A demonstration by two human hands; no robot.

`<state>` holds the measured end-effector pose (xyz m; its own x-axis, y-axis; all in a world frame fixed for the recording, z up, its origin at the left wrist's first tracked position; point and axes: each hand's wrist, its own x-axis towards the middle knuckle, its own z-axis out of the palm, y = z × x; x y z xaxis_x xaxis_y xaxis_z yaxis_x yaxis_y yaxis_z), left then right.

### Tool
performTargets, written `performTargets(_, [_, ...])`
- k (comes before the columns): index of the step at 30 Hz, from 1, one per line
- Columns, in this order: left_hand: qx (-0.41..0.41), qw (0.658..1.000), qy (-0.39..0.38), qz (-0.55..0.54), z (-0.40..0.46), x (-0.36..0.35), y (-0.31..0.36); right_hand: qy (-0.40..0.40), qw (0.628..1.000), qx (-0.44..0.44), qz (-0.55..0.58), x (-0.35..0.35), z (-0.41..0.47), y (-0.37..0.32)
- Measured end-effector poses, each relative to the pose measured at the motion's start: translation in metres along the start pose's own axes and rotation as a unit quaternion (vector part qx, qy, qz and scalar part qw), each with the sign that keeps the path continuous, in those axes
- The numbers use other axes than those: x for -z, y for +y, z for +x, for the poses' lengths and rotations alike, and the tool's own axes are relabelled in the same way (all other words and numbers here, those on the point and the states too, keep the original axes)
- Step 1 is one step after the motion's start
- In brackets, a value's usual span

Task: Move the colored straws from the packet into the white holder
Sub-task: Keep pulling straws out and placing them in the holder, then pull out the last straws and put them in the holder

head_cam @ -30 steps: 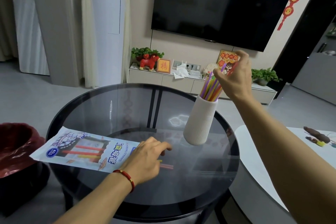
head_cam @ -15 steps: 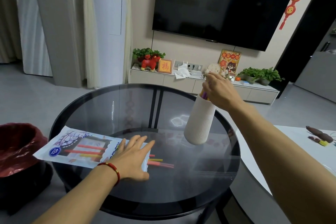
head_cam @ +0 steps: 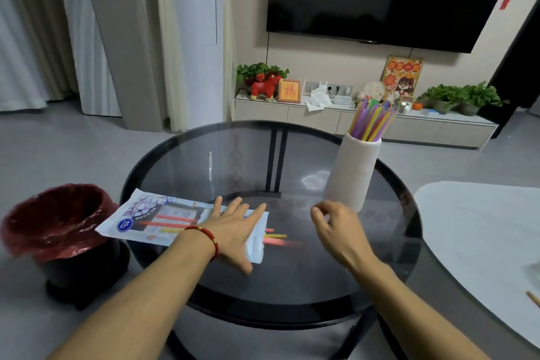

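**Left hand flat on the packet, right hand empty over the table**

Taking the round smoked-glass table [head_cam: 204, 172] as our landmark, we see nearest to us the left hand [head_cam: 235, 231] pressing the flat printed plastic straw packet [head_cam: 152, 221] on the table's left side, fingers straight and spread. Pink and yellow loose straws [head_cam: 276, 238] poke from the packet's open end. Just beside them, the right hand [head_cam: 336, 232] hovers with fingers loosely curled, holding nothing. Farther back on the table's right stands the ribbed white cylindrical holder [head_cam: 352, 175], filled with upright colored straws [head_cam: 371, 120].
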<state>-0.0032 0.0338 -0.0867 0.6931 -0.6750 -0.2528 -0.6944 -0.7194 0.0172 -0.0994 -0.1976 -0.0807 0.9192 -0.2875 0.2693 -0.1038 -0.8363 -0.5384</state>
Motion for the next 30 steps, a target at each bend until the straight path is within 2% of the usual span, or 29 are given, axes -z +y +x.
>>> performTargets(3, [-0.008,0.999,0.026,0.023,0.003,0.002,0.005,-0.07,0.997,-0.036,-0.024,-0.025,-0.013,0.007])
performTargets(7, [-0.019,0.995,0.086,0.053,0.0,0.007,0.02,-0.072,0.993,0.04,-0.084,-0.041,-0.021,-0.006])
performTargets(9, [-0.029,0.989,0.119,0.082,-0.005,0.015,0.029,-0.055,0.998,0.01,-0.019,-0.045,-0.022,-0.012])
performTargets(11, [-0.035,0.976,0.167,0.137,-0.011,0.026,0.042,-0.037,0.99,-0.053,0.129,-0.047,-0.024,-0.016])
performTargets(13, [-0.033,0.96,0.189,0.204,-0.015,0.037,0.056,-0.055,0.952,-0.118,0.278,-0.048,-0.025,-0.024])
performTargets(15, [-0.029,0.942,0.193,0.272,-0.017,0.043,0.068,-0.104,0.897,-0.173,0.393,-0.048,-0.025,-0.029])
performTargets(20, [-0.024,0.926,0.19,0.325,-0.016,0.044,0.074,-0.171,0.772,-0.229,0.568,-0.049,-0.025,-0.027])
performTargets(25, [-0.022,0.927,0.201,0.317,-0.018,0.039,0.065,-0.178,0.709,-0.244,0.638,-0.047,-0.025,-0.016])
performTargets(30, [-0.01,0.938,0.226,0.263,-0.015,0.035,0.057,-0.12,0.692,-0.267,0.66,-0.034,-0.019,-0.001])
